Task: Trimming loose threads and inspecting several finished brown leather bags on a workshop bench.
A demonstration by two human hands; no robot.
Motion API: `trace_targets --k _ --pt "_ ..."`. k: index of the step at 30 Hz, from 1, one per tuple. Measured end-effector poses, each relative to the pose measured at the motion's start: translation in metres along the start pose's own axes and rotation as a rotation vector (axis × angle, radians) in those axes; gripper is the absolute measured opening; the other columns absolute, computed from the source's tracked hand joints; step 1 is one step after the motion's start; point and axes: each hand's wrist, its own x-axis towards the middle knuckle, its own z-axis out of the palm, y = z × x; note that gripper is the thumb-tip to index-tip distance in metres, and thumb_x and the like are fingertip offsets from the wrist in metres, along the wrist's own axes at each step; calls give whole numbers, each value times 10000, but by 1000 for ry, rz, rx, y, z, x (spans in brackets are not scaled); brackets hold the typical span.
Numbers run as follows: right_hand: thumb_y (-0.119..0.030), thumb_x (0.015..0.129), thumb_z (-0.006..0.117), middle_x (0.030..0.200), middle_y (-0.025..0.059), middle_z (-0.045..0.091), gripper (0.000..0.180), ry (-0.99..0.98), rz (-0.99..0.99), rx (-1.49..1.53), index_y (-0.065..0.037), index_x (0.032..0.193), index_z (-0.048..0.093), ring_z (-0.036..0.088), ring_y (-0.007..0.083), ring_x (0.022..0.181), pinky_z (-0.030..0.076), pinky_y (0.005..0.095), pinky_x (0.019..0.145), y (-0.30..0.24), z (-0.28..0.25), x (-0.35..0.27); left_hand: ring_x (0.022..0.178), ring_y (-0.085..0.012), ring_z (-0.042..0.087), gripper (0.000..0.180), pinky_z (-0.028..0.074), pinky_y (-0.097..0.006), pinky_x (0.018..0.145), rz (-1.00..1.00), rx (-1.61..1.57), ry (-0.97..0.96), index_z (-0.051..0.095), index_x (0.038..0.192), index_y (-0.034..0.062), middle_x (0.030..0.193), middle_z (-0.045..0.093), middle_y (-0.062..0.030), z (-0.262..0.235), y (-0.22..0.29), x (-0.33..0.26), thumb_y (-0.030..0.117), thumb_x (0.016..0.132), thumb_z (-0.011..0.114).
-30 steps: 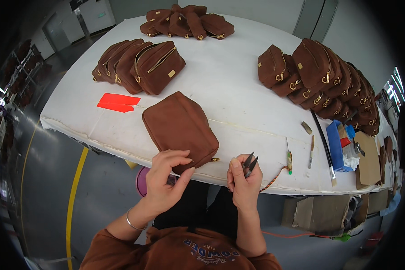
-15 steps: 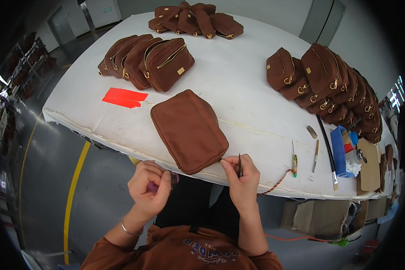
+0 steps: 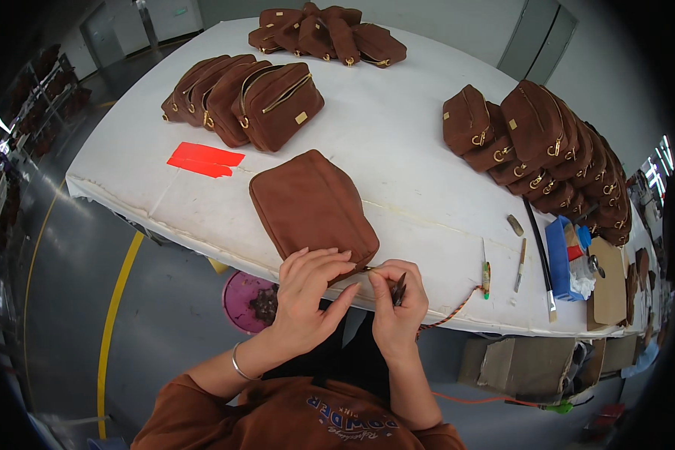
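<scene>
A flat brown suede pouch (image 3: 310, 204) lies at the near edge of the white table (image 3: 397, 142). My left hand (image 3: 307, 296) rests with fingers spread against the pouch's near corner. Beside it, my right hand (image 3: 396, 300) is closed around a small dark snipping tool (image 3: 399, 289), with its fingertips at the pouch's edge. The two hands touch each other over the table's rim.
A row of brown pouches (image 3: 244, 94) stands at the left, another pile (image 3: 322, 30) at the far end, a long row (image 3: 547, 150) on the right. Red tape pieces (image 3: 202, 159), a blue box (image 3: 562, 259), small tools (image 3: 521, 262), a purple bin (image 3: 251, 300) below.
Both hands have come together at the pouch's near corner. The left hand, earlier lower and closed below the table edge, now lies spread on the pouch. The view has shifted slightly closer.
</scene>
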Motion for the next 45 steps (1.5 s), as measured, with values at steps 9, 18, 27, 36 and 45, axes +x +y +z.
trace_targets --k 9,18,27,36,45 --pt "14 936 569 998 107 621 38 -60 76 215 11 968 549 559 87 644 458 207 561 -4 18 -17 1127 -205 587 485 315 -446 1058 -22 48 -50 604 1191 75 1124 694 -14 0 -3 -8 79 735 770" --pt "-61 964 568 940 92 616 69 -82 382 442 2 945 547 480 43 561 386 184 481 -16 -6 -21 1037 -154 597 632 317 -412 1041 40 111 -59 562 1313 72 1024 723 25 5 -4 -5 127 721 778" --pt "-60 969 543 929 165 599 69 -130 617 916 5 945 550 432 58 489 319 187 398 -30 -32 -26 1028 -147 591 618 295 -420 1059 41 108 -48 563 1274 75 1013 723 41 12 -10 4 127 711 813" --pt "-25 901 645 1011 122 616 70 -50 549 689 27 946 634 468 50 524 314 169 390 -25 -32 -29 1063 -223 601 412 346 -432 1030 -28 -11 27 649 1139 60 1065 697 -50 -4 2 -1 93 751 784" --pt "-32 861 706 1140 59 558 82 -286 349 349 10 931 698 526 59 737 447 221 660 -31 -8 -34 872 -197 676 424 537 -284 764 -308 -484 -241 613 1167 -31 992 693 -131 -30 17 -38 76 792 779"
